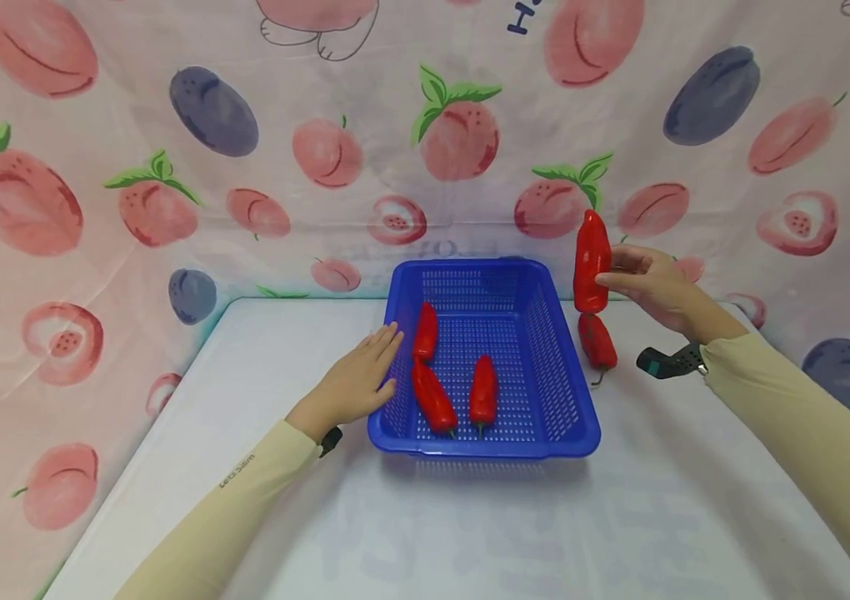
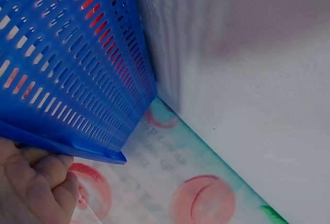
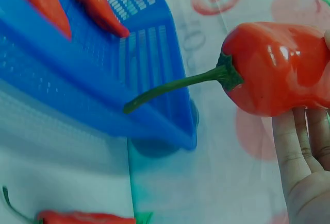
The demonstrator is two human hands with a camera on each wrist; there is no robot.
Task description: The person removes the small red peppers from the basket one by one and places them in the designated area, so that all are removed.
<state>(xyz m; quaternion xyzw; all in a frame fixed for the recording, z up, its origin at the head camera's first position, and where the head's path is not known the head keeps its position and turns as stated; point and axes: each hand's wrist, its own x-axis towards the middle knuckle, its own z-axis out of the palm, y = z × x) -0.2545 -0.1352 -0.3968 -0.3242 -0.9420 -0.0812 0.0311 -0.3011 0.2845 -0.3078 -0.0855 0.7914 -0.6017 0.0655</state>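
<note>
My right hand (image 1: pixel 653 283) pinches a long red pepper (image 1: pixel 592 262) between thumb and fingers, holding it upright beyond the right rim of a blue basket (image 1: pixel 485 450). In the right wrist view the green stem of this held pepper (image 3: pixel 276 67) points left toward the basket. Another red pepper (image 1: pixel 597 342) lies on the table below it, right beside the basket. My left hand (image 1: pixel 356 375) rests on the basket's left rim with fingers extended; in the left wrist view its fingers (image 2: pixel 51 172) touch the rim. Inside the basket lie three red peppers, one at the right (image 1: pixel 482 390).
The basket, with slotted walls, stands on a white table (image 1: pixel 282 333). A fruit-print cloth (image 1: pixel 395 125) hangs behind and around the table. A black strap (image 1: pixel 668 362) sits at the right wrist.
</note>
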